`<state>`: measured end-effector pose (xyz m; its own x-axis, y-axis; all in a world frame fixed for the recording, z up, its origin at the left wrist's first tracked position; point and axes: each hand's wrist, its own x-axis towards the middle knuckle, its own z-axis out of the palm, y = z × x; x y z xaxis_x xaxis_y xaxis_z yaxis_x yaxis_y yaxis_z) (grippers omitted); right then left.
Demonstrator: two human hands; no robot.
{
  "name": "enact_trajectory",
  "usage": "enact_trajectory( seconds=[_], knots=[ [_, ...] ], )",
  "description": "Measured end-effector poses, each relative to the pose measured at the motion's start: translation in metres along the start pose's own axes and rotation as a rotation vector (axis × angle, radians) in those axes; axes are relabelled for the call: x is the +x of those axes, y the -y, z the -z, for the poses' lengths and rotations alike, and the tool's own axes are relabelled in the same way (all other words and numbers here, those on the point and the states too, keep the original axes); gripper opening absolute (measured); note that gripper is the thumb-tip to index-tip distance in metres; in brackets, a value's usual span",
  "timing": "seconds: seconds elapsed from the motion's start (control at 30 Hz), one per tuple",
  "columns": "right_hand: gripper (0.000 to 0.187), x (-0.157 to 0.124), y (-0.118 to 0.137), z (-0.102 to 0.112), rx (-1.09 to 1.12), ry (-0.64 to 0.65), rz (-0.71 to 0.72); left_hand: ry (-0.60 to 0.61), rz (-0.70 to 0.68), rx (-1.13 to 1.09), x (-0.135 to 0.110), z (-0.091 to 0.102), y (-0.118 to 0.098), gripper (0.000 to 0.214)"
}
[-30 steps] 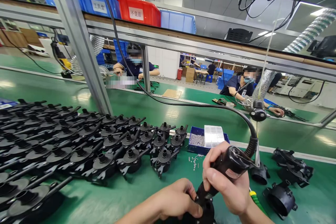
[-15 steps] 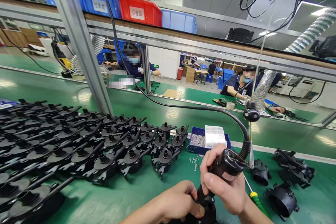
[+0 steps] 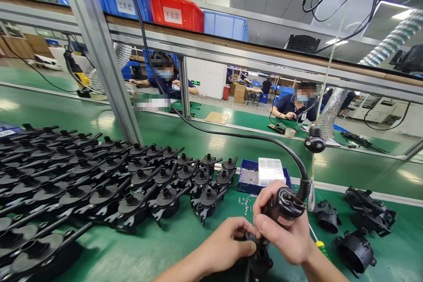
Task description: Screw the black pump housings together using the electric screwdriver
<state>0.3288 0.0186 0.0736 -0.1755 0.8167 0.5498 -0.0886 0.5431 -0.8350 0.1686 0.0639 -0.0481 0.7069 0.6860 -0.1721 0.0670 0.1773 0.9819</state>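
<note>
My right hand point(image 3: 284, 233) is closed round a black electric screwdriver point(image 3: 282, 207), its tip pointing down onto a black plastic part point(image 3: 259, 262) at the bottom edge. The screwdriver's thick black cable point(image 3: 231, 134) arcs up and left, and a thin cord runs from it up to a hanging balancer point(image 3: 314, 143). My left hand point(image 3: 224, 246) grips the same black part, fingers pinched beside the screwdriver tip. Loose small screws point(image 3: 244, 202) lie on the green mat point(image 3: 172, 242) just beyond my hands.
Rows of several black pump-like parts point(image 3: 99, 180) fill the left. A blue screw tray point(image 3: 261, 174) with a clear box stands behind. More black housings point(image 3: 355, 251) and a green-handled screwdriver point(image 3: 319, 244) lie at right. Other people work across the line; coloured bins point(image 3: 175, 11) sit overhead.
The screwdriver has tipped more upright and moved slightly left and down over the part. My left fingers have shifted up to pinch near the tip. The balancer drifted left.
</note>
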Motion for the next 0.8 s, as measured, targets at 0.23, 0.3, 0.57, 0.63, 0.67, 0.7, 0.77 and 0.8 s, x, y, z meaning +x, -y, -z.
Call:
enact_trajectory(
  seconds=[0.23, 0.3, 0.57, 0.63, 0.67, 0.7, 0.77, 0.8],
  knots=[
    [0.019, 0.004, 0.000, 0.006, -0.103, -0.068, -0.162, 0.018, -0.015, -0.074, 0.003, 0.009, -0.010, 0.060],
    [0.021, 0.003, 0.004, 0.007, -0.146, -0.097, -0.169, 0.073, -0.012, -0.110, 0.003, 0.008, -0.005, 0.070],
    [0.016, 0.000, 0.032, 0.012, -0.175, -0.139, -0.094, -0.222, -0.241, 0.571, 0.002, 0.002, -0.002, 0.045],
    [0.017, -0.001, 0.031, 0.012, -0.147, -0.151, -0.109, -0.277, -0.272, 0.741, 0.003, 0.006, -0.002, 0.044],
    [0.018, -0.001, 0.030, 0.011, -0.133, -0.152, -0.113, -0.276, -0.251, 0.781, 0.003, 0.007, -0.002, 0.043],
    [0.018, -0.001, 0.029, 0.011, -0.121, -0.151, -0.114, -0.272, -0.223, 0.818, 0.004, 0.009, -0.001, 0.041],
    [0.017, -0.001, 0.027, 0.010, -0.107, -0.147, -0.103, -0.262, -0.177, 0.909, 0.006, 0.010, 0.000, 0.038],
    [0.016, -0.001, 0.026, 0.010, -0.105, -0.144, -0.094, -0.254, -0.159, 0.959, 0.008, 0.010, 0.001, 0.038]
  ],
)
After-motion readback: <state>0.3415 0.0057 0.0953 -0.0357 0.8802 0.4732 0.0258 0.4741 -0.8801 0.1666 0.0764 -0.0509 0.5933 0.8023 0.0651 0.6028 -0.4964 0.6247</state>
